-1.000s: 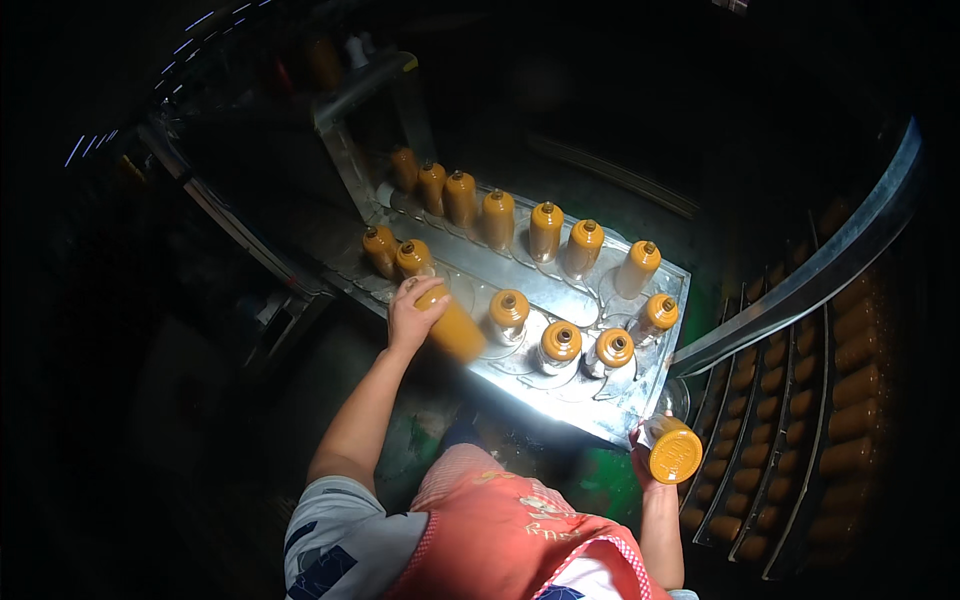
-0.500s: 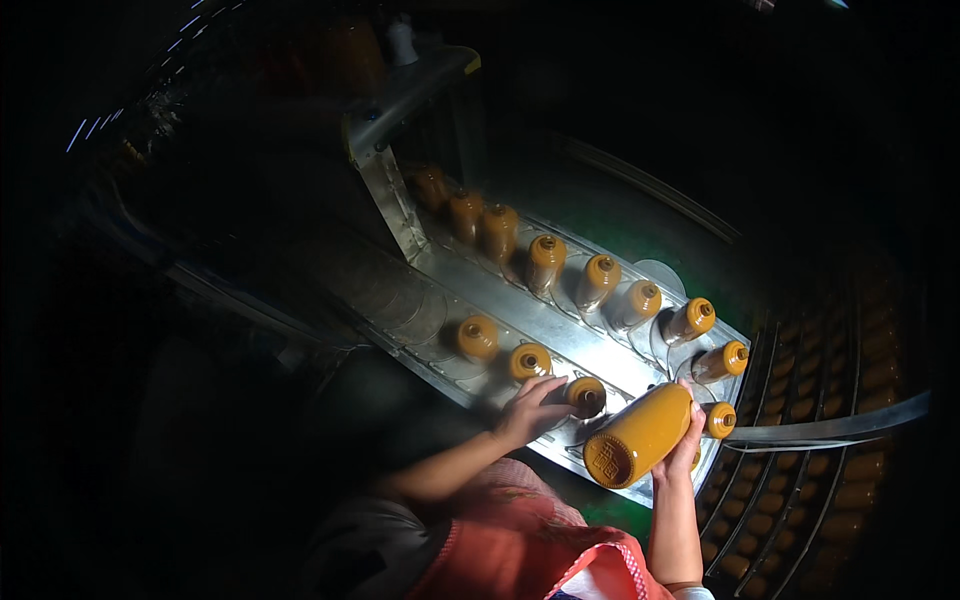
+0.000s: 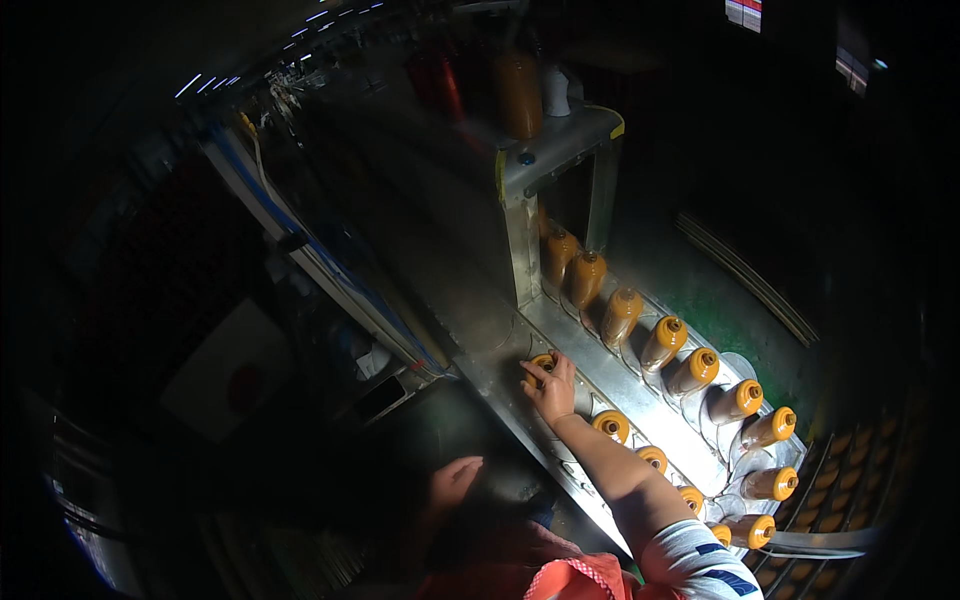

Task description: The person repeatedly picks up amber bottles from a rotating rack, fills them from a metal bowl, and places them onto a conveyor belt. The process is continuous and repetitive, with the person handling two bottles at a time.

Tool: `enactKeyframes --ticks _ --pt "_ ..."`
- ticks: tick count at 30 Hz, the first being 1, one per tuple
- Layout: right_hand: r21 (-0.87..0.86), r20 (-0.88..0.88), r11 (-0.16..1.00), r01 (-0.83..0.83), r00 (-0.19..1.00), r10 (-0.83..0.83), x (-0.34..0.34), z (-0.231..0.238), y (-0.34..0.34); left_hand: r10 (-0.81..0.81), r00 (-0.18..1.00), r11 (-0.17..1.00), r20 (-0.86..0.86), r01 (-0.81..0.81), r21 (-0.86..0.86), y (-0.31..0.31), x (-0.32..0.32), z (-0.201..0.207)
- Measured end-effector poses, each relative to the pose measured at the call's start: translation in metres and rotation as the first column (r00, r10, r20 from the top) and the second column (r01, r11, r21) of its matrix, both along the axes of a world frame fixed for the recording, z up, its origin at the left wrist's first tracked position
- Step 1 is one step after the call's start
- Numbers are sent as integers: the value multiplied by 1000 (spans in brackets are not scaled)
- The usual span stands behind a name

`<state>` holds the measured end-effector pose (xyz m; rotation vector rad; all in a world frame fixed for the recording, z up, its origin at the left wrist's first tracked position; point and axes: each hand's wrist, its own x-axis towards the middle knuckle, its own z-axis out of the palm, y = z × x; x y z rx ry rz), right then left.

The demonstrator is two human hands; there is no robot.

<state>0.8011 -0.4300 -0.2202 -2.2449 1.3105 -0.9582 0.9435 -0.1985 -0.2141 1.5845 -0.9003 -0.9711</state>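
My right hand (image 3: pixel 553 392) reaches across the near row of the conveyor, its fingers curled round the top of a mustard-orange bottle (image 3: pixel 540 364). That bottle stands upright, and its lower part is mostly hidden. Off the near edge, my left hand (image 3: pixel 455 482) hangs in shadow with its fingers stretched out and nothing in them. Closer along the same row stands another orange bottle (image 3: pixel 611 426), followed by several more partly behind my right forearm. Along the far row, several matching bottles (image 3: pixel 664 343) stand spaced apart on the metal conveyor (image 3: pixel 640 376).
A metal arch (image 3: pixel 560 150) spans the conveyor, with a large orange bottle (image 3: pixel 518 95) and a white object (image 3: pixel 556 92) on top. Racks (image 3: pixel 835 500) of orange items lie at the right. A curved metal strip (image 3: pixel 820 542) juts from the conveyor's end. Surroundings are dark.
The bottle my right hand held tilted, base toward me, is out of that grip. My right hand has moved left to an upright bottle; my left hand has drawn back. The view has turned left.
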Motion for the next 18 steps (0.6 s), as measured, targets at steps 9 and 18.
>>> enactKeyframes --ticks 9,18 --pt "61 153 994 -88 985 78 -110 58 101 -384 907 890 175 414 -193 -13 -78 -1" --pt "250 352 843 476 766 -538 -414 48 393 -820 549 496 163 823 -276 16 -305 21"
